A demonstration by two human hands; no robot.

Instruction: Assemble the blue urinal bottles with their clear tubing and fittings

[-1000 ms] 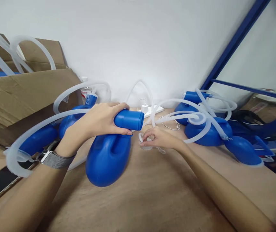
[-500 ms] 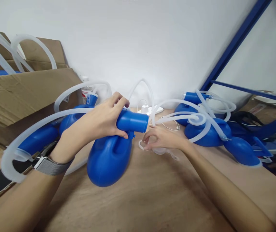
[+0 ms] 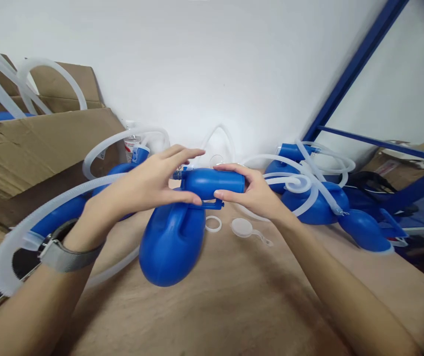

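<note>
A blue plastic bottle (image 3: 170, 247) with a wide blue neck (image 3: 212, 183) lies on the wooden table in front of me. My right hand (image 3: 245, 190) grips the neck's open end between thumb and fingers. Around the neck's left part, my left hand (image 3: 163, 180) is spread, thumb touching its lower side and fingers lifted above it. A white ring (image 3: 213, 224) lies flat beside the bottle. To its right is a translucent cap (image 3: 242, 227) with a strap. A ribbed clear hose (image 3: 48, 212) loops behind my left wrist.
On the left stands a cardboard box (image 3: 48, 148) holding hoses. More blue bottles (image 3: 319, 202) with coiled tubing lie at right; others are behind my left arm. A clear bottle (image 3: 131, 141) stands by the wall. A blue metal frame (image 3: 356, 69) rises at right.
My right hand has left the ring and cap on the table and moved up onto the bottle's neck. My left hand has loosened, its fingers lifting off the neck.
</note>
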